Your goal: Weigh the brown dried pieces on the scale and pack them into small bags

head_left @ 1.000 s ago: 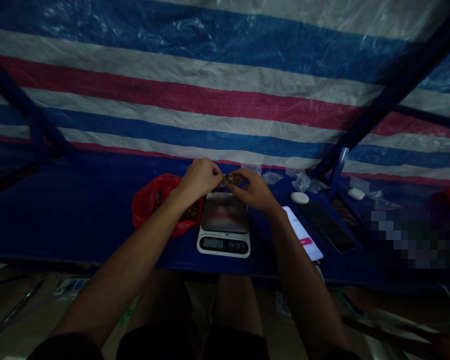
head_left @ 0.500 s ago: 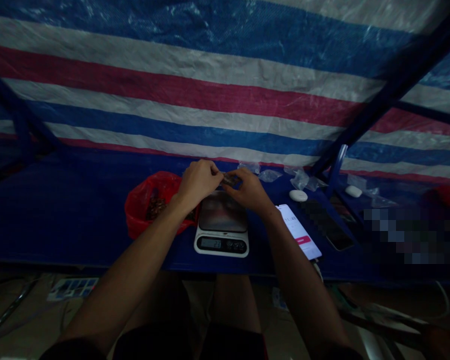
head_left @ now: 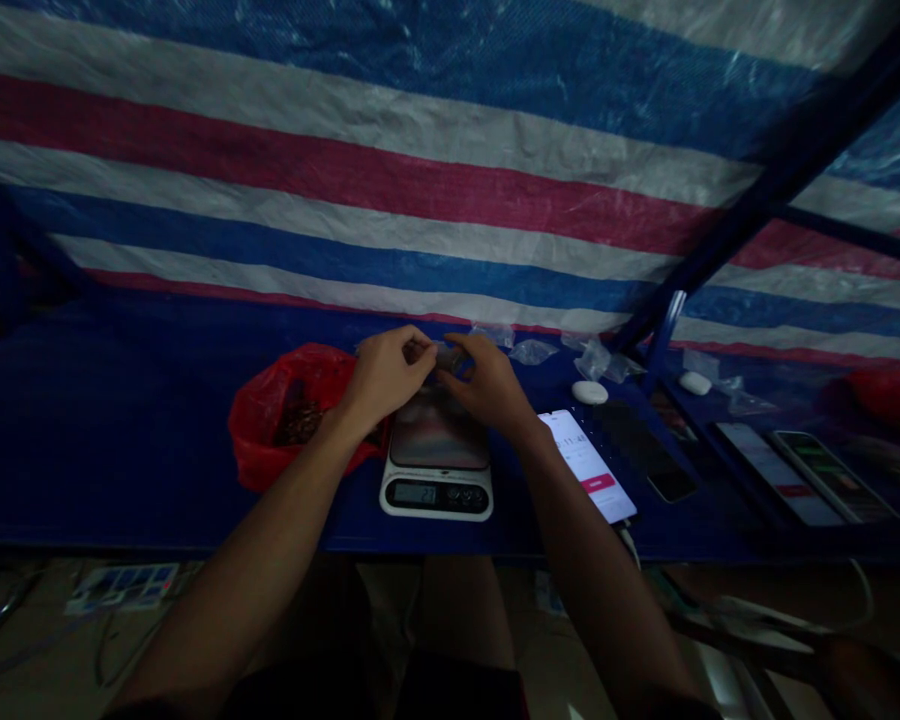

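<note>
My left hand (head_left: 386, 375) and my right hand (head_left: 487, 383) meet above the far end of a small white digital scale (head_left: 436, 470), fingers pinched together on a small clear plastic packet (head_left: 444, 357) with something dark inside. The scale has a steel platform and a lit display facing me. Just left of my left wrist lies an open red plastic bag (head_left: 289, 410) with dark brown bits in it. Everything rests on a blue table (head_left: 120, 440).
A lit phone (head_left: 589, 465) lies right of the scale, a dark phone (head_left: 645, 455) beside it, two more phones (head_left: 795, 470) farther right. Small clear bags (head_left: 600, 358) and two white oval cases (head_left: 589, 392) lie at the back. A striped tarp (head_left: 420, 180) hangs behind; blue frame bars (head_left: 720, 250) cross at right.
Both hands stayed pinched on the packet above the scale, fingers shifting slightly. The camera turned a little right, bringing more phones into sight.
</note>
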Action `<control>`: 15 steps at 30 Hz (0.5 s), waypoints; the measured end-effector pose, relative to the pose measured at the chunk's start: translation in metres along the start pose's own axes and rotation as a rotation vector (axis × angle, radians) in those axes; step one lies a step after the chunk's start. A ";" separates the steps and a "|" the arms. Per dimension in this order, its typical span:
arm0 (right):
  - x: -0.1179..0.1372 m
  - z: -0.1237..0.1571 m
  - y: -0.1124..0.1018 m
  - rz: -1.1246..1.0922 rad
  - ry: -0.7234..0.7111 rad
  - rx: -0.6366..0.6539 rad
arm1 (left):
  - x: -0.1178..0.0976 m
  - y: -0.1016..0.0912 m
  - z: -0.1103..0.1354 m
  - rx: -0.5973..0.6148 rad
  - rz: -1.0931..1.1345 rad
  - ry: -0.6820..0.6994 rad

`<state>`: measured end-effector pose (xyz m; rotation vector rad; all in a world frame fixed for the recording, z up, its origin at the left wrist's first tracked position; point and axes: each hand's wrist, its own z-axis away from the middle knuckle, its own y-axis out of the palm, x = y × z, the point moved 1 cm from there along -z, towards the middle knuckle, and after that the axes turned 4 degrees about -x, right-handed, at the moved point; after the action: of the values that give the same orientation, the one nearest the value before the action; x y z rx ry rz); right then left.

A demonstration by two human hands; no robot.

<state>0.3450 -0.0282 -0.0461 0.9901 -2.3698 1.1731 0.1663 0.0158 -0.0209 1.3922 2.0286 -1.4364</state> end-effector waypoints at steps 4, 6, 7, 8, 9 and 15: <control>0.003 -0.003 -0.004 -0.079 0.023 -0.131 | 0.001 -0.007 0.001 -0.001 0.056 0.214; 0.006 -0.004 -0.006 -0.094 0.023 -0.157 | 0.003 -0.009 0.002 0.001 0.079 0.289; 0.007 -0.005 -0.006 -0.098 0.028 -0.161 | 0.004 -0.009 0.002 0.008 0.090 0.309; 0.007 -0.004 -0.007 -0.103 0.037 -0.161 | 0.005 -0.008 0.002 0.018 0.100 0.318; 0.007 -0.004 -0.007 -0.106 0.047 -0.158 | 0.007 -0.007 0.001 0.027 0.111 0.314; -0.002 -0.004 -0.007 -0.110 0.095 -0.091 | 0.013 -0.001 0.001 0.032 0.203 0.161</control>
<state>0.3512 -0.0275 -0.0405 0.9983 -2.2428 1.0396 0.1591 0.0219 -0.0293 1.7222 1.8969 -1.3139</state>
